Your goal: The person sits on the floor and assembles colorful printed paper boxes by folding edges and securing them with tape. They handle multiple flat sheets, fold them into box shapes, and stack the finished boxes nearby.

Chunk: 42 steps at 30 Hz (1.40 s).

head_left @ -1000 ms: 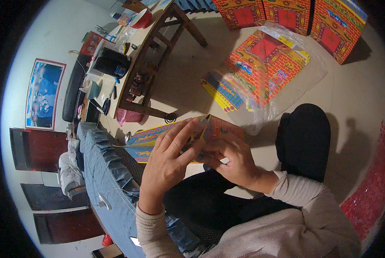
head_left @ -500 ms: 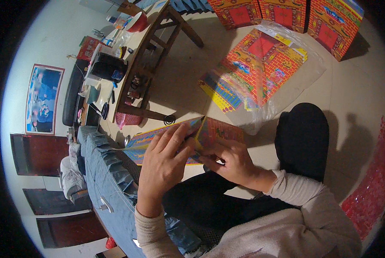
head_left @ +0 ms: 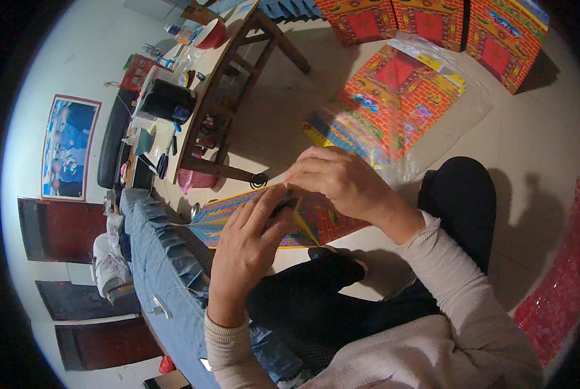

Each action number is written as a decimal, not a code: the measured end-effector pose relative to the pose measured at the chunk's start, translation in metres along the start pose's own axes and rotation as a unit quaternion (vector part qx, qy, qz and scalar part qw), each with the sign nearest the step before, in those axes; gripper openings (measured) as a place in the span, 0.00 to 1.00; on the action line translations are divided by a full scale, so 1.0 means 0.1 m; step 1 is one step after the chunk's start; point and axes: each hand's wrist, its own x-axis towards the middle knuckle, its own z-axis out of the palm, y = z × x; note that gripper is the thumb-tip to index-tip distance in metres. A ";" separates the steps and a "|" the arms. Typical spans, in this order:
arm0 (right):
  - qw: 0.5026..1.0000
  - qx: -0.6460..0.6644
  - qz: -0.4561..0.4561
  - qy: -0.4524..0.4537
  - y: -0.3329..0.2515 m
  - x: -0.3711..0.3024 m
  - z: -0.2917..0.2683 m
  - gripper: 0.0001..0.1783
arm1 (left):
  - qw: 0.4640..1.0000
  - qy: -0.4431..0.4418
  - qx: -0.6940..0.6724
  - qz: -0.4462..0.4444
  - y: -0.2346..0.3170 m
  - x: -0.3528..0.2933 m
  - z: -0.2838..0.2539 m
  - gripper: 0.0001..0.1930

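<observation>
**Both hands on printed card sheet over lap**

Left hand [head_left: 248,249] and right hand [head_left: 338,181] both pinch a flat printed card sheet [head_left: 238,217], held just above the floor [head_left: 549,155] in front of the knees. Sheet runs left from under the fingers; thin, stiff, glossy, red brick pattern with blue and yellow bands, folded edge at centre. Far right: bagged stack of same sheets [head_left: 393,107], assembled paper houses [head_left: 432,23] beyond. Far left: wooden worktop [head_left: 218,71].
</observation>
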 end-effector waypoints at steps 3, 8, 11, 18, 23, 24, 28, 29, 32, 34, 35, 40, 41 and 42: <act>0.999 -0.031 -0.005 -0.018 0.00 -0.03 0.03 0.09 | 1.000 0.024 -0.015 -0.006 -0.02 -0.01 0.03 0.16; 0.997 -0.078 -0.010 0.010 0.02 -0.11 0.16 0.08 | 0.999 0.044 -0.013 -0.009 0.00 -0.01 0.04 0.18; 0.997 -0.080 0.003 0.021 0.04 -0.20 0.22 0.08 | 0.999 0.051 0.015 0.006 -0.01 -0.01 0.05 0.19; 0.999 -0.033 -0.011 0.024 0.04 -0.23 0.22 0.09 | 0.998 0.051 0.016 -0.013 -0.02 -0.02 0.05 0.17; 0.999 -0.043 0.002 0.023 0.03 -0.25 0.23 0.10 | 0.999 0.017 0.023 -0.036 -0.02 0.02 0.03 0.11; 0.999 -0.047 0.004 0.028 0.02 -0.26 0.23 0.09 | 0.999 0.018 0.019 -0.035 -0.02 0.04 0.04 0.11; 0.999 -0.040 0.012 0.017 0.03 -0.28 0.22 0.09 | 0.999 0.034 0.017 -0.027 -0.05 0.04 0.08 0.12; 0.999 -0.031 0.018 0.015 0.03 -0.29 0.22 0.10 | 0.999 0.039 0.016 -0.025 -0.06 0.04 0.09 0.12; 0.999 -0.002 0.033 0.020 0.00 -0.31 0.22 0.14 | 0.998 0.056 0.015 -0.022 -0.06 0.04 0.10 0.12; 0.998 0.015 0.039 0.035 0.01 -0.34 0.24 0.15 | 0.997 0.071 0.013 -0.022 -0.06 0.05 0.12 0.13; 0.998 0.028 0.043 0.033 0.00 -0.35 0.24 0.16 | 0.998 0.065 0.009 -0.022 -0.07 0.04 0.12 0.13; 0.999 0.047 0.011 0.002 -0.05 -0.35 0.19 0.18 | 0.996 0.076 -0.023 -0.032 -0.12 -0.01 0.17 0.18; 0.998 0.056 0.016 0.005 -0.07 -0.34 0.18 0.17 | 0.994 0.080 -0.047 -0.062 -0.12 -0.02 0.19 0.19; 0.998 0.066 0.020 0.007 -0.09 -0.32 0.16 0.17 | 0.990 0.084 -0.071 -0.091 -0.11 -0.03 0.21 0.21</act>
